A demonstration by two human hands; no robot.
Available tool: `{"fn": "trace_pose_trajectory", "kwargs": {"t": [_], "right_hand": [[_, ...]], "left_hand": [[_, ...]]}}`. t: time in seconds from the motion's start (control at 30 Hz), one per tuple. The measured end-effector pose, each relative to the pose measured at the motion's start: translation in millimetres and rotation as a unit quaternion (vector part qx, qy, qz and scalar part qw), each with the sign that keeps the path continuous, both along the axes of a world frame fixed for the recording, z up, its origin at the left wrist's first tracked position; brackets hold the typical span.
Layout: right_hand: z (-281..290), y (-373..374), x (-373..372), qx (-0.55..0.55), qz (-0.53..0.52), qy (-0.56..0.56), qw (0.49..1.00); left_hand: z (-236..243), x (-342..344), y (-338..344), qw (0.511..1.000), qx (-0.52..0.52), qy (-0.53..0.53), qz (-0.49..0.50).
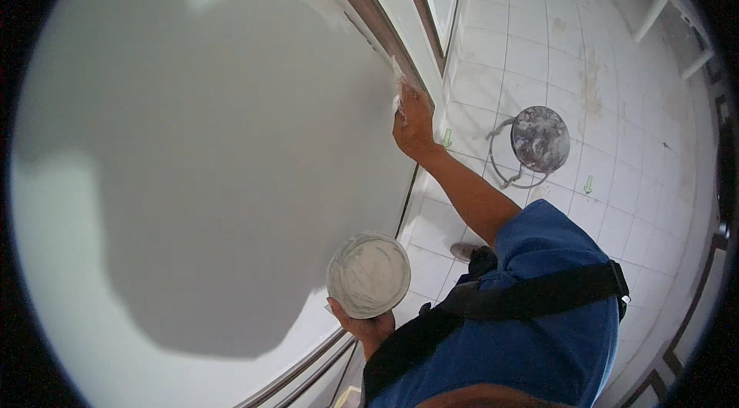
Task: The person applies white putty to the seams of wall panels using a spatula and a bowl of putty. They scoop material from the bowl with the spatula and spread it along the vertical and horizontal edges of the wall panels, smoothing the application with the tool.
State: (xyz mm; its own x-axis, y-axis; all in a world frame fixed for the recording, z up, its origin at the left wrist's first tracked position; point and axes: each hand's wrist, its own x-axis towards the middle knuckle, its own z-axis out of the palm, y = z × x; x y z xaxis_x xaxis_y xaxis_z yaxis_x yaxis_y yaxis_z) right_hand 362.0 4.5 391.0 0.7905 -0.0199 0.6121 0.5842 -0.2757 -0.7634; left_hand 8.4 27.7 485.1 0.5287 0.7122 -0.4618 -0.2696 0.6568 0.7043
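Note:
My left hand (368,329) grips a round bowl (359,312) from below, with the thumb against its side. Whitish paste (369,272) is spread over the inside of the bowl. Farther up, my right hand (416,122) is closed on a thin tool (397,83) smeared with white paste, its exact kind unclear. That tool is at the edge of the smooth white wall panel (231,154), beside a brown trim strip (369,8). White smears mark the right hand's fingers.
A round stool (540,140) with a white-stained dark seat and bent metal legs stands on the white tiled floor (639,169) to the right. Green arrow markers (589,185) lie on the tiles. White table legs (651,17) show at the far right. My shoe (463,252) is below the right forearm.

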Motion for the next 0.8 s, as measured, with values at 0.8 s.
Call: {"fn": "trace_pose_trajectory", "kwargs": {"t": [0.8], "right_hand": [[-25.1, 37.6, 12.0, -0.082, 0.001, -0.037, 0.996]], "left_hand": [[7.4, 8.2, -3.5, 1.000, 0.017, 0.021, -0.014]]}}
